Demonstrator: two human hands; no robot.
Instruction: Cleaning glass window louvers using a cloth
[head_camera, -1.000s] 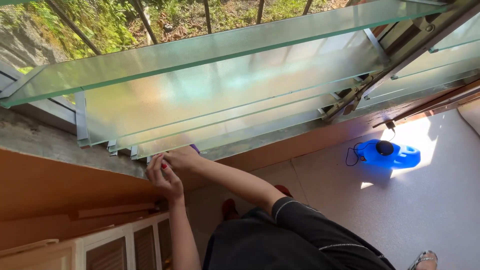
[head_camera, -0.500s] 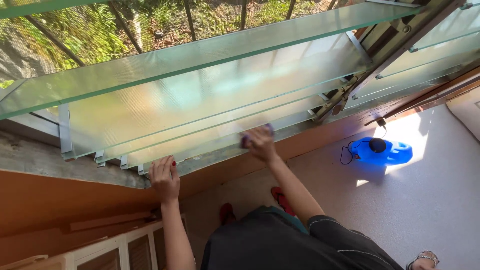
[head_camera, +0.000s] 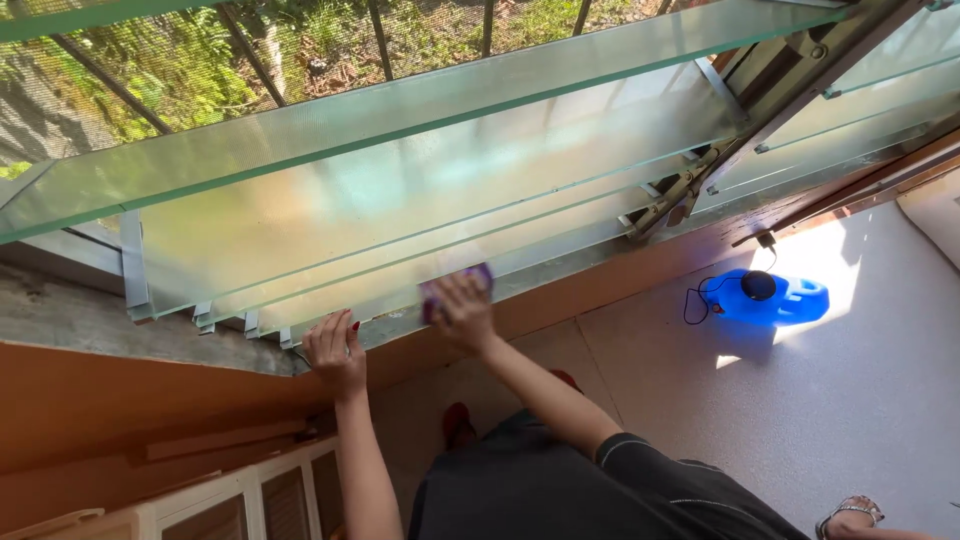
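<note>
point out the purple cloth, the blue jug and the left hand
purple cloth (head_camera: 455, 281), head view, exposed top edge
blue jug (head_camera: 790, 300), head view, its body
left hand (head_camera: 335, 352), head view, back of hand

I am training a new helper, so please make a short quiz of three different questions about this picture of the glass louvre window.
1. True or false: the right hand presses a purple cloth on the lowest glass slat.
2. Where is the left hand?
3. The blue container lies on: A) the sill, B) the floor.

Key: 1 true. 2 at the slat's left end, by the sill. 3 B.
</note>
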